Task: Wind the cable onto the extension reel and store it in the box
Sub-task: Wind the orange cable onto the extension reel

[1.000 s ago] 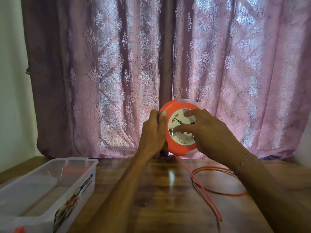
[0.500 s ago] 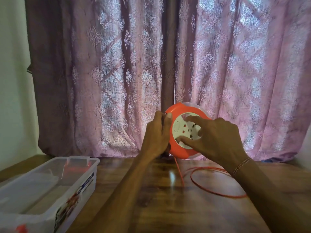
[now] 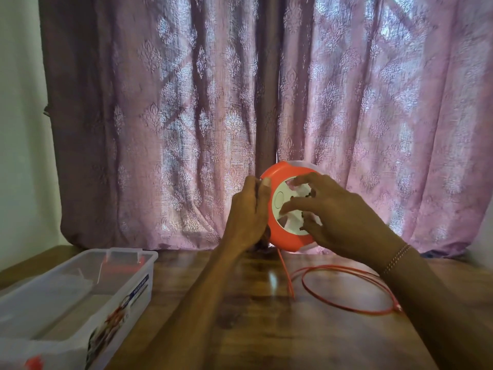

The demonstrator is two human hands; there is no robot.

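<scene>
I hold a round orange extension reel (image 3: 280,236) with a white socket face upright above the wooden table (image 3: 253,329). My left hand (image 3: 246,217) grips its left rim. My right hand (image 3: 330,214) lies on the white centre disc, fingers spread and pressing on it. A thin orange cable (image 3: 346,308) drops from the bottom of the reel and lies in one loose loop on the table to the right. A clear plastic box (image 3: 128,284) with no lid on it stands at the lower left.
A pink patterned curtain (image 3: 186,116) hangs right behind the reel along the table's far edge. A pale wall (image 3: 18,129) is on the left. Inside the box lie a clear sheet and some orange parts.
The white disc has turned under my right hand. The cable on the table has shortened from a long trailing run to one small loop.
</scene>
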